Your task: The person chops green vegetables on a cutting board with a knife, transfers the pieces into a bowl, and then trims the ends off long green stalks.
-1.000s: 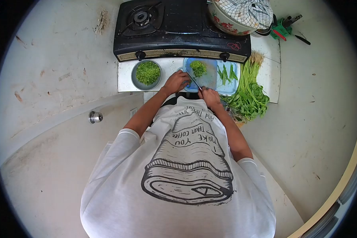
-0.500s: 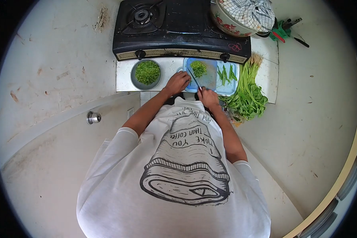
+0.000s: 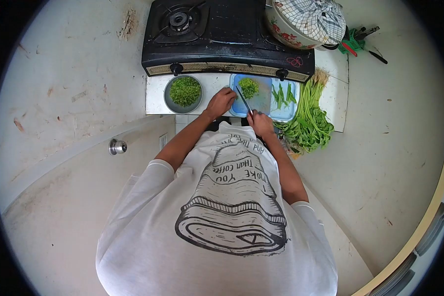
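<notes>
My right hand [image 3: 260, 123] is wrapped round the handle of a knife [image 3: 244, 99]. Its blade slants up and left over a blue cutting board [image 3: 264, 104]. My left hand [image 3: 221, 102] is curled at the board's left edge, close to the blade, with a little green showing at its fingertips; most of what it grips is hidden. Finely chopped greens [image 3: 248, 88] lie in a small heap just beyond the blade. On the blue tray [image 3: 284, 115] at the right of the board rest several cut green leaves [image 3: 281, 95].
A grey bowl of chopped greens [image 3: 185, 92] stands to the left. At right, a bunch of long-stemmed leafy greens [image 3: 311, 111] hangs over the counter's edge. Behind are a black gas stove [image 3: 227, 49], a cloth-covered pot [image 3: 293, 37] and a green basket with utensils [image 3: 351, 41].
The view has shifted slightly. Both hands stay in nearly the same place, with the knife still beside the left fingers, and the heap of chopped greens looks much the same.
</notes>
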Demonstrator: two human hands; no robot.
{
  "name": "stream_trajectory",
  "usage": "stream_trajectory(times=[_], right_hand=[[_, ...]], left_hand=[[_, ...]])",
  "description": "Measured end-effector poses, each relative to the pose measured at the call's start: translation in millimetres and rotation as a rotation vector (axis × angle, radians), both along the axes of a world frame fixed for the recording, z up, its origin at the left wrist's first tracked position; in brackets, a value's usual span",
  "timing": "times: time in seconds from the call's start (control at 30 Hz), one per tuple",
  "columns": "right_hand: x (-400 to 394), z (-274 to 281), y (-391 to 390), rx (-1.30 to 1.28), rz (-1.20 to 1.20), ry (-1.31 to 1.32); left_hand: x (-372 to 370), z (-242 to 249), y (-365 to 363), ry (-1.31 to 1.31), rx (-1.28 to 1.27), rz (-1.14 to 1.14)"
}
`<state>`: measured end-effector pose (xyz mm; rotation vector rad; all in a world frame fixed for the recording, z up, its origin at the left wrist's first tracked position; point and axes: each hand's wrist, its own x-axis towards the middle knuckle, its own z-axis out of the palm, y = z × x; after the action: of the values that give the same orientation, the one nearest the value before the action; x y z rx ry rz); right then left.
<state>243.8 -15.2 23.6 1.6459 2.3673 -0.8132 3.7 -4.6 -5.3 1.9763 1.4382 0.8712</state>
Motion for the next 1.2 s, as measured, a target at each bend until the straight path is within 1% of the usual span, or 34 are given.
stream_trajectory(times=[0.17, 0.27, 0.37, 0.47, 0.57, 0.67, 0.77, 0.87, 0.97, 1.07, 1.2], right_hand=[[0.7, 2.2, -0.9, -0.002, -0.011, 0.019], [1.2, -0.4, -2.1, 0.002, -0.017, 0.030], [1.2, -1.7, -3.0, 0.006, -0.018, 0.028], [1.1, -0.1, -3.1, -0.003, -0.022, 0.019], [0.9, -3.4, -3.6, 0.002, -0.027, 0.015], [0.2, -1.6, -4.9, 0.005, -0.035, 0.006], [-0.5, -1.2, -5.7, 0.003, -0.045, 0.013], [-0.4, 1.5, -7.5, 0.003, -0.060, 0.027], [-0.2, -2.0, -8.1, 0.008, -0.066, 0.031], [0.2, -4.7, -8.4, 0.002, -0.073, 0.024], [0.7, -5.8, -7.7, -0.006, -0.077, 0.017]], left_hand=[[-1.4, -2.8, -4.4, -0.006, -0.042, -0.081], [-4.1, 7.8, -7.8, -0.029, -0.052, -0.124], [-3.9, 5.2, -10.4, -0.053, -0.064, -0.119], [1.9, -2.7, -8.2, -0.014, -0.078, -0.055], [3.7, -7.1, -8.0, -0.023, -0.069, -0.058], [9.2, 8.0, -6.8, -0.074, -0.182, -0.013], [10.9, 8.1, -3.1, -0.105, -0.203, -0.018], [14.6, 5.1, 0.9, -0.059, -0.101, -0.017], [14.6, 11.5, -0.9, 0.017, -0.094, -0.045], [12.1, 7.6, -7.2, 0.050, -0.047, -0.108], [9.5, 8.6, -11.0, -0.013, -0.047, -0.099]])
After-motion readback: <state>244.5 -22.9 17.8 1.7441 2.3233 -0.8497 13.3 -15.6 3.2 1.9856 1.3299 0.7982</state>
